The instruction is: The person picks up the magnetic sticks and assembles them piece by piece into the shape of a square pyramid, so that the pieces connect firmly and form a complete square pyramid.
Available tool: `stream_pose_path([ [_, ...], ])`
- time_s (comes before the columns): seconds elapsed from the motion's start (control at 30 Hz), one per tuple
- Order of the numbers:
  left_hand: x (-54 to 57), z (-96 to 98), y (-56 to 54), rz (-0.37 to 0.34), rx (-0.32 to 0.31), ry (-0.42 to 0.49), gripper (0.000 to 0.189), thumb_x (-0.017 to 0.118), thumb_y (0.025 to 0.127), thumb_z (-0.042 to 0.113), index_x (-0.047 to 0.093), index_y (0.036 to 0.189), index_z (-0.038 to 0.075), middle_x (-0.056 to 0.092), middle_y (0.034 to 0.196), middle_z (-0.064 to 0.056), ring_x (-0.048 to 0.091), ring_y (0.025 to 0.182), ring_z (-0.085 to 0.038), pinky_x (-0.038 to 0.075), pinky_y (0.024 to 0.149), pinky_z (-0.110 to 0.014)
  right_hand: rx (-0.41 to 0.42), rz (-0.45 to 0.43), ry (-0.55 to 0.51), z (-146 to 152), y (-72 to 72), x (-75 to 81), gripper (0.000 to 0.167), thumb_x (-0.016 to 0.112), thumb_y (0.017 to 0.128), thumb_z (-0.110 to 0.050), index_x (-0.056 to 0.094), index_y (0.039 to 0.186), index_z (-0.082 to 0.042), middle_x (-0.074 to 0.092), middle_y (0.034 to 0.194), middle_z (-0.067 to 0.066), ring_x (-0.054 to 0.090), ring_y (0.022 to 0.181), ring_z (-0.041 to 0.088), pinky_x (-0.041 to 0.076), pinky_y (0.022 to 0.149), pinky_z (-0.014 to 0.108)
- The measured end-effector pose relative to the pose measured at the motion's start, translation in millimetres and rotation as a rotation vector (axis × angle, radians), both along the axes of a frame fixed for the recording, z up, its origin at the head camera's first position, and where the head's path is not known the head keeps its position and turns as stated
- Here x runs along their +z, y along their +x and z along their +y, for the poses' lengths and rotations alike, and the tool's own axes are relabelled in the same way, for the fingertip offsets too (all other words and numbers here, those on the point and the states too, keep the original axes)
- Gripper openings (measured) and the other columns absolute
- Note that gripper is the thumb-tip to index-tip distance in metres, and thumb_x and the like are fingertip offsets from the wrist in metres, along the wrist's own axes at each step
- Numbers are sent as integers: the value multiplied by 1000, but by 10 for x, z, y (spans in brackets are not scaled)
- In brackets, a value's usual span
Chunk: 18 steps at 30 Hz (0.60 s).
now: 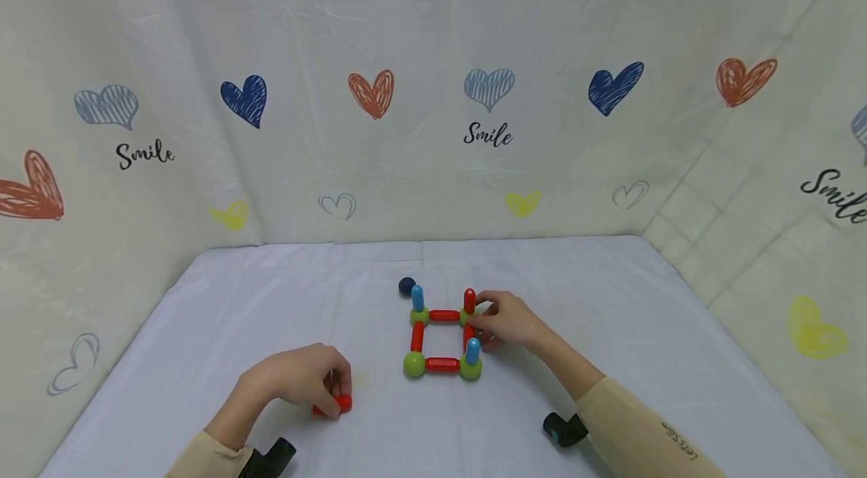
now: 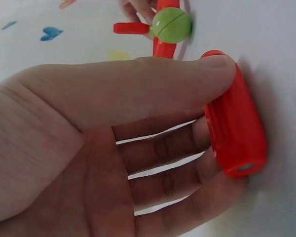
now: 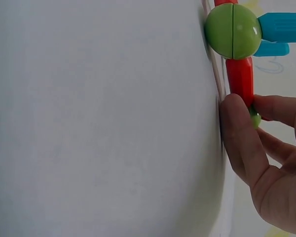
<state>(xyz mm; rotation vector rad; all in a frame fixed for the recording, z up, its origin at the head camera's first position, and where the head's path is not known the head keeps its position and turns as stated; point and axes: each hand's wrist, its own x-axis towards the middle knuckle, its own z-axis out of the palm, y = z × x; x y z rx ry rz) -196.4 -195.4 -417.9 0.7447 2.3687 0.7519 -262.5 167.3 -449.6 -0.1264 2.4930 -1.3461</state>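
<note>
My left hand (image 1: 301,379) pinches a red toy rod (image 2: 237,123) low over the white cloth, thumb on one side and fingers curled round the other. A small grey disc shows at the rod's end. To the right stands a square frame of red rods (image 1: 442,365) and green balls (image 1: 414,364). Blue rods (image 1: 418,299) rise upright from two corners, and an upright red rod (image 1: 470,300) from the far right one. At that corner my right hand (image 1: 508,320) grips the green ball (image 3: 255,119), mostly hidden by fingers, with fingertips right at the upright rod's base.
A dark blue ball (image 1: 406,286) lies behind the frame's far left corner. Under everything spreads a white cloth (image 1: 366,448). A pale backdrop (image 1: 420,11) with printed hearts closes off the back and sides. Each wrist carries a black camera mount (image 1: 565,429).
</note>
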Motion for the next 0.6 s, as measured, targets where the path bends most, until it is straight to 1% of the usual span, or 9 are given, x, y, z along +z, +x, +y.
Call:
stream_pose_path([
  [0.1, -15, 0, -36, 4, -11, 24, 19, 82, 80, 6, 69, 84, 19, 63, 76, 7, 57, 66, -8, 47, 61, -26, 1, 12, 7, -8, -4, -3, 37, 75, 95, -18, 64, 128, -6, 65, 93, 9, 70, 71, 20, 60, 64, 33],
  [0.27, -54, 19, -107, -8, -1, 73, 13, 79, 87, 12, 70, 93, 20, 64, 83, 7, 59, 75, -13, 50, 66, -27, -2, 40, 41, -30, -16, -16, 37, 76, 95, -19, 65, 128, -7, 66, 92, 8, 68, 72, 19, 60, 66, 32],
  [0.43, -89, 39, -161, -19, 9, 161, 10, 75, 93, 17, 71, 101, 22, 67, 89, 6, 63, 80, -15, 54, 69, -29, 6, 41, 44, -45, -16, 0, 45, 78, 92, -21, 63, 132, -5, 65, 94, 7, 67, 75, 20, 60, 68, 32],
  [0.6, -115, 69, -199, -14, 38, 229, 13, 74, 96, 21, 70, 108, 22, 67, 96, 5, 63, 90, -19, 56, 79, -29, 11, 31, 38, -57, -16, 10, 52, 81, 89, -20, 61, 134, -4, 64, 96, 7, 66, 79, 21, 60, 69, 33],
])
